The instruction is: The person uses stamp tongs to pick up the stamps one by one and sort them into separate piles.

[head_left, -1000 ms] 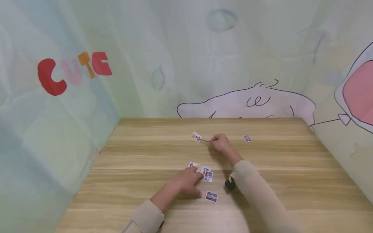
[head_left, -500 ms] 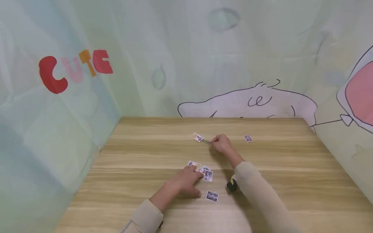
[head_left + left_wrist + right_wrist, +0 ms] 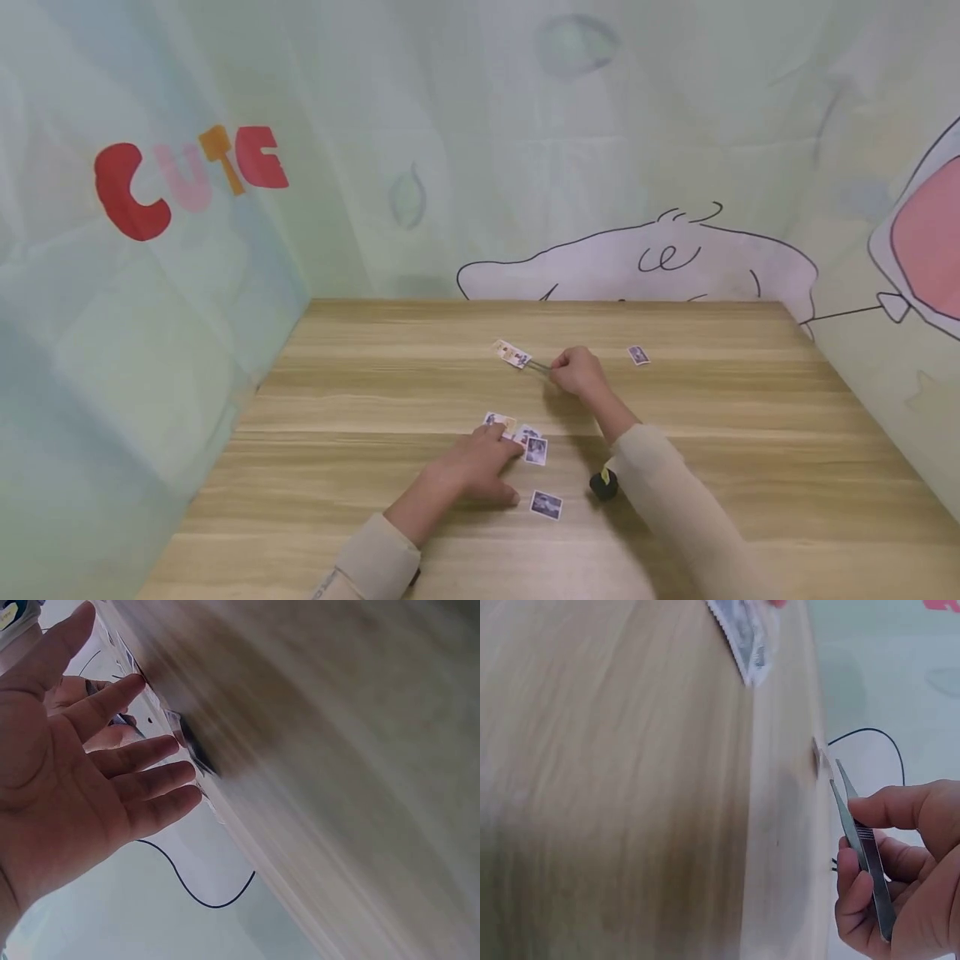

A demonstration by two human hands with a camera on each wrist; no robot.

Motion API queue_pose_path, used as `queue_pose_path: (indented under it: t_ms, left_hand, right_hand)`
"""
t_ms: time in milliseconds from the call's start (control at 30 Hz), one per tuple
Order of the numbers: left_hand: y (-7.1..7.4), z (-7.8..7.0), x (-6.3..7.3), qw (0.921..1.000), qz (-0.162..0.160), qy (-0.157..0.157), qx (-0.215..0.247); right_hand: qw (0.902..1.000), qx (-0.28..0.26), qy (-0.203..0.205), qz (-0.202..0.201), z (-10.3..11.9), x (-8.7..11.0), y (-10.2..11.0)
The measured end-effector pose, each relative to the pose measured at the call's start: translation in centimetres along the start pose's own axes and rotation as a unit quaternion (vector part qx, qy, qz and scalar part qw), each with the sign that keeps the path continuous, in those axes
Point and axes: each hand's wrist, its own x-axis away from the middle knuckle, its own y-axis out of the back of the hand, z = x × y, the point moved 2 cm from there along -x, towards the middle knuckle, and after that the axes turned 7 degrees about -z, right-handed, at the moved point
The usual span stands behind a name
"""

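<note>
Metal tweezers [image 3: 870, 862] are pinched in my right hand [image 3: 579, 372]; their tips stand apart in the right wrist view. In the head view the tips meet the right end of some small printed stamps [image 3: 513, 354], which lie overlapping or side by side toward the back of the table. My left hand [image 3: 476, 467] reaches over the table with its fingers extended, fingertips at a group of stamps [image 3: 500, 420] and partly covering them. A purple-grey stamp [image 3: 536, 451] lies at the right of that group. In the left wrist view the fingers [image 3: 142, 757] are spread.
A single purple-grey stamp [image 3: 546, 505] lies near my left thumb, and another stamp [image 3: 638, 355] lies at the back right. The wood-grain table [image 3: 360, 392] ends at a printed cloth backdrop [image 3: 487, 167]. A small black device [image 3: 603, 483] hangs at my right wrist.
My right hand has moved slightly right with the tweezers. The stamps at the tweezers' tips now stretch further right, with more of their print showing. The left hand stays in place.
</note>
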Motion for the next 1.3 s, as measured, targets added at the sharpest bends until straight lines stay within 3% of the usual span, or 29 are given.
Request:
queue_pose_path:
  t_ms: [267, 567, 700, 933, 1300]
  left_hand:
    - [-0.2, 0.0, 0.1, 1.0000, 0.003, 0.005, 0.005]
    - [0.1, -0.1, 0.2, 0.9999, -0.001, 0.002, 0.016]
    - [0.2, 0.0, 0.2, 0.9999, -0.002, -0.002, 0.013]
    - [0.2, 0.1, 0.2, 0.9998, -0.006, -0.007, 0.018]
    - [0.2, 0.2, 0.6, 0.9980, -0.025, -0.058, -0.002]
  right_hand:
    - [0.9995, -0.018, 0.013, 0.024, -0.1, -0.3, -0.4]
    - [0.9957, 0.071, 0.047, 0.036, 0.6, -0.4, 1.2]
    - [0.9962, 0.058, 0.038, 0.053, 0.6, -0.4, 1.7]
    - [0.9956, 0.025, 0.062, 0.066, 0.1, 0.8, 1.9]
    - [0.9916, -0.017, 0.090, 0.091, -1.2, 3.2, 2.3]
